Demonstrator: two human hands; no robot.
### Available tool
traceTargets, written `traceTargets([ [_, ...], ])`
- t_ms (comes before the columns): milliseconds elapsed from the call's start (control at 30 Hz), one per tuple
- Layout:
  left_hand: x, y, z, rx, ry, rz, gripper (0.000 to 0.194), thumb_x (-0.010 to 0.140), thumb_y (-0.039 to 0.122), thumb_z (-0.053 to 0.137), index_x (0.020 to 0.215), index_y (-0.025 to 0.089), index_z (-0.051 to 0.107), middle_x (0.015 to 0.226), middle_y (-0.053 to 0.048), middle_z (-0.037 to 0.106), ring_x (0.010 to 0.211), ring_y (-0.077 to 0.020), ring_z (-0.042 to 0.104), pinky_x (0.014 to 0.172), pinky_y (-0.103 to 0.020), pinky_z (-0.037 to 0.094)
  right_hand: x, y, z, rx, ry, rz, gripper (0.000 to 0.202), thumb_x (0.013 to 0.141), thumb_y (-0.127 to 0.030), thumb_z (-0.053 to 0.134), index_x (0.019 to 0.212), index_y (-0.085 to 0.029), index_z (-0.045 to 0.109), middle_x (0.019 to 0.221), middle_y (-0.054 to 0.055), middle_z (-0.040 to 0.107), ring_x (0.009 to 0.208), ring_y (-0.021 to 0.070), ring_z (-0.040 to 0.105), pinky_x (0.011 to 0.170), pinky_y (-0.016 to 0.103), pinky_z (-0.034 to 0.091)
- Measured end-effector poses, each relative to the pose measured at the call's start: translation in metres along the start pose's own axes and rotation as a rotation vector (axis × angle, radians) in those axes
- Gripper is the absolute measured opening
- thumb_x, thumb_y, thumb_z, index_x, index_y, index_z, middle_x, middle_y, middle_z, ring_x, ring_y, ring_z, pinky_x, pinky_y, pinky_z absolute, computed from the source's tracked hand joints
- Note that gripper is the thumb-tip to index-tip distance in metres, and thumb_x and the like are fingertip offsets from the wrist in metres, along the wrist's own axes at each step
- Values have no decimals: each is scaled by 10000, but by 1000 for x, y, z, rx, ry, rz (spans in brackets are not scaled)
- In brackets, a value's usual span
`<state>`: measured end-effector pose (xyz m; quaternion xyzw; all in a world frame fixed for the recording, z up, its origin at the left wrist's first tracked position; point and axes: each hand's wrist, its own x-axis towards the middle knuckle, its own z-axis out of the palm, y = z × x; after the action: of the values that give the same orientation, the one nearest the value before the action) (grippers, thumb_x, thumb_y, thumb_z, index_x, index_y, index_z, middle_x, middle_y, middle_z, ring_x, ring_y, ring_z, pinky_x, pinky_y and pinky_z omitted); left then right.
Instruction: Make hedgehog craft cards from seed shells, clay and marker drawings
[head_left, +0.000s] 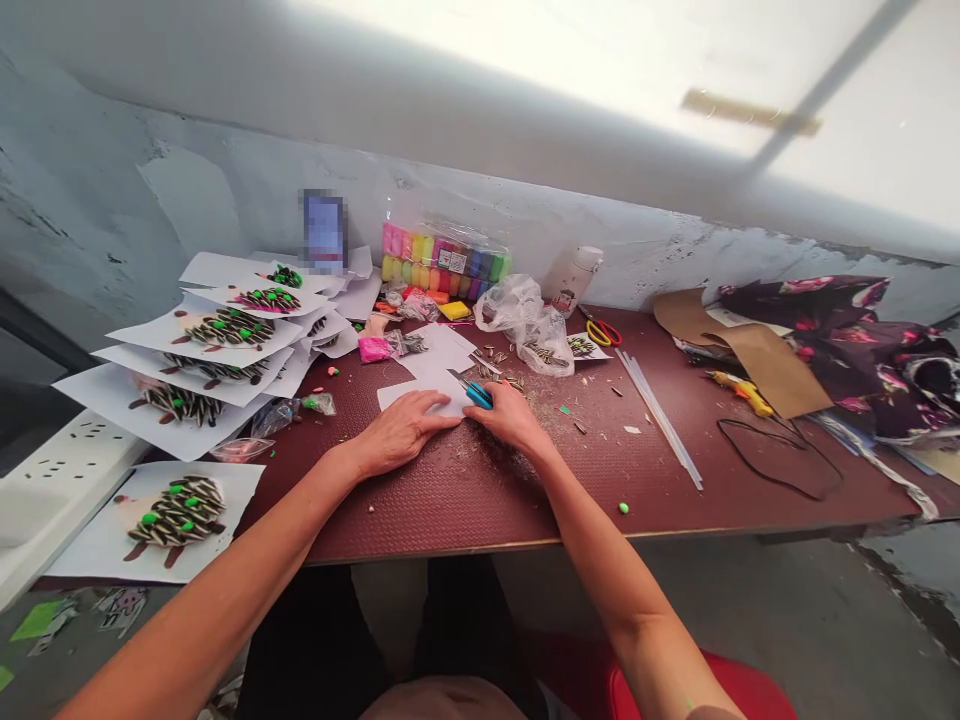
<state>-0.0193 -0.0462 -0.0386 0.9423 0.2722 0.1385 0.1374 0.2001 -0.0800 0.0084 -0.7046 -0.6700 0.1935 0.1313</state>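
A blue utility knife (478,394) is held in my right hand (510,415), its blade pointing up and left over white paper. My left hand (397,432) lies flat with fingers spread, pressing on the white paper (401,393) on the dark red table (450,510). The fingertips of both hands are close together at the paper's near right edge. Sunflower seeds (510,380) and small debris lie just beyond and beside my right hand. More white sheets (439,350) sit behind the one under my left hand.
Seed-covered hedgehog pictures (232,328) are stacked at left, with another picture (180,515) nearer. Behind are coloured clay packs (442,262), a plastic bag (525,320), a bottle (574,280) and scissors (602,332). Glue sticks (660,420) and a yellow glue gun (741,393) lie right.
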Motion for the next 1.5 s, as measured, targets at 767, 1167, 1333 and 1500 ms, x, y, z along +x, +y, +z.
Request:
traceTargets([
  [767, -4, -18, 3, -304, 70, -2, 372, 1032, 359, 463, 1214, 268, 775, 1443, -130, 596, 1344, -270, 554, 1178, -482, 418, -3, 1, 6, -184, 23, 113, 204, 921, -245, 522, 1046, -201, 676, 1068, 117, 740, 1049, 278, 677, 781, 302, 443],
  [1167, -9, 11, 5, 61, 124, -87, 366, 1019, 379, 498, 1301, 286, 712, 1391, -147, 599, 1284, -328, 554, 1103, -556, 452, -13, 7, 6, 159, 177, -80, 145, 874, -165, 510, 907, -214, 643, 879, 10, 698, 775, 171, 613, 780, 270, 439],
  [1333, -3, 25, -4, 192, 40, -124, 379, 998, 372, 543, 1346, 291, 668, 1332, -145, 609, 1204, -317, 587, 1067, -518, 470, -16, 3, 9, 63, 154, -156, 132, 840, -128, 556, 865, -235, 627, 690, -38, 594, 769, 179, 606, 947, 303, 425],
  [1500, -5, 23, -7, 229, 9, -89, 399, 1035, 366, 464, 1392, 317, 635, 1370, -129, 602, 1219, -299, 590, 1071, -491, 466, -18, -1, 7, -42, 106, -151, 120, 842, -125, 554, 831, -240, 588, 636, -43, 525, 762, 188, 613, 954, 292, 415],
])
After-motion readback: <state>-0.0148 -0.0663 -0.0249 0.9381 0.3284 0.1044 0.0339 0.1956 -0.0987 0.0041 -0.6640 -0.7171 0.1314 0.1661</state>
